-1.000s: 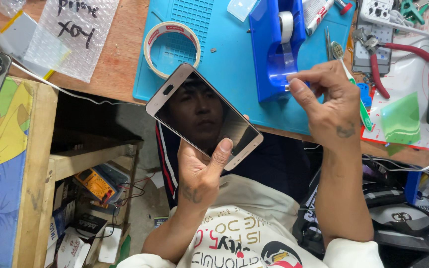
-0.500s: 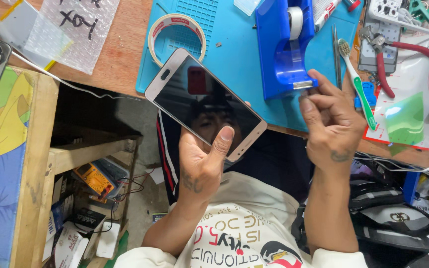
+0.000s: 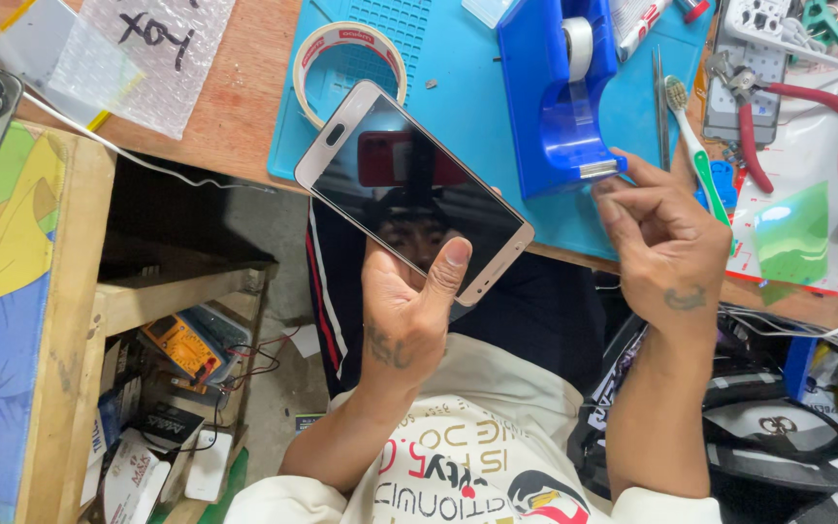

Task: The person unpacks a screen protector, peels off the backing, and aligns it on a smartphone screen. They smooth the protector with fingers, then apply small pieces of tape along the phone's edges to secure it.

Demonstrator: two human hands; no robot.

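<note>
At the frame's centre a gold-edged smartphone [image 3: 414, 189] is gripped from below by the left hand [image 3: 404, 320], thumb pressed on its glass. It is judged rigid, slick and fragile; its edges are best held. At centre right, the right hand [image 3: 666, 243] is pinched at the blue tape dispenser [image 3: 560, 97].

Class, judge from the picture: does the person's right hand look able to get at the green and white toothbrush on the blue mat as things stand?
Probably yes: the right hand hovers beside the toothbrush, which lies uncovered on the blue mat, nothing between them.
</note>
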